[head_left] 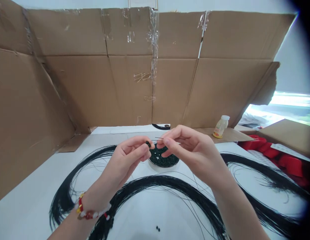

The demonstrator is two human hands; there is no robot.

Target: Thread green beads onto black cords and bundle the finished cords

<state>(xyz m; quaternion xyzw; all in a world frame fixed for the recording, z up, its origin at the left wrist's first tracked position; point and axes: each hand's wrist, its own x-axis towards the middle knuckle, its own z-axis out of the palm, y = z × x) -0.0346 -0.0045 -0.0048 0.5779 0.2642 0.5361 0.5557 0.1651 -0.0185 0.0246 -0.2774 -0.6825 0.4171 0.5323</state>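
Cardboard (172, 90) backs a white counter (155, 208) w/ black bundles (157, 181); L hand (131, 155) & R hand (192, 146) face each other, apart, nr a dish (163, 166); R grip pinched lightly on thin strands (159, 138), L grip closed on dark bead(s) (148, 144), no. unclear; step prob. bringing strand to bead, next move calling for steady alignment

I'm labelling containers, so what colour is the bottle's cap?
The cap is white, best seen in the head view.
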